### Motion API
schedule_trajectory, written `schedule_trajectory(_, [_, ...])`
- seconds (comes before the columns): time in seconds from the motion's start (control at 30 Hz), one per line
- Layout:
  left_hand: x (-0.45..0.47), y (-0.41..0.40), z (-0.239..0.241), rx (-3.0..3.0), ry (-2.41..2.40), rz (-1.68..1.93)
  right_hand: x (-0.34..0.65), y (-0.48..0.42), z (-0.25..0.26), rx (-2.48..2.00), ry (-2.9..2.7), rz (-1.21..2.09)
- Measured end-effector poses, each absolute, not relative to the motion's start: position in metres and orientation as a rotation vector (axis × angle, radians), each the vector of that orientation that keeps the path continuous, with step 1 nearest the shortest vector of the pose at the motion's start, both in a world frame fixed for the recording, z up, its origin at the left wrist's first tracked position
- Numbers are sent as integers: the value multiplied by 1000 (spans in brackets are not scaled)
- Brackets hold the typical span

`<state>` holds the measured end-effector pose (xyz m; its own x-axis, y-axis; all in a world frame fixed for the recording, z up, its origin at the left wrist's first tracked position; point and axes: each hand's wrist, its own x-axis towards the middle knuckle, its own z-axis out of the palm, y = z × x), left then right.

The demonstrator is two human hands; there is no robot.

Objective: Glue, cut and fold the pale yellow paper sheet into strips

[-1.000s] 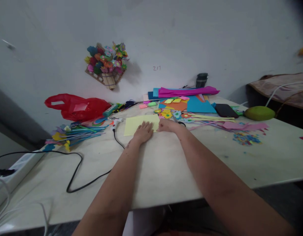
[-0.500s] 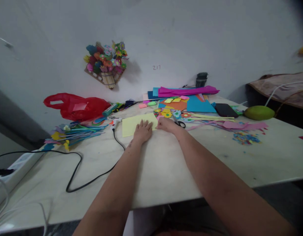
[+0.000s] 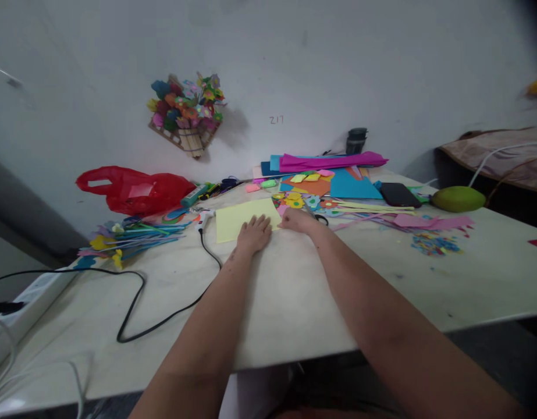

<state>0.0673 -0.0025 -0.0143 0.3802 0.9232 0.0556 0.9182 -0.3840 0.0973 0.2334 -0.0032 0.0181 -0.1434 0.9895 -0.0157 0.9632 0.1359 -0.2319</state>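
Forearms [image 3: 216, 326] rise from the bottom of the frame. At the centre, the left hand [image 3: 254, 234] lies flat, gripping nothing, on a yellow sheet [image 3: 234, 219]. The right hand [image 3: 295, 222] is curled at the sheet's lower right corner; whether it pinches it, I cannot tell. Beyond lie colourful flower cutouts [image 3: 295, 203], right of centre; upper left of centre, a bouquet [image 3: 191, 142] hangs on the wall [image 3: 316, 64].

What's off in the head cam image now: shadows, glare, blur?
All head view: soft shadow on the wall, right of the flower bouquet; pale glare at the near-left of the table; upper-right image corner dark; small coloured scraps blur together; right hand lacks fine finger detail.
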Motion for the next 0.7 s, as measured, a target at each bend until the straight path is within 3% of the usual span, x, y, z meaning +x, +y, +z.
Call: schedule_trajectory(0.7, [68, -1, -12, 2531, 1730, 130, 231, -4, 20, -1997, -2257, 301])
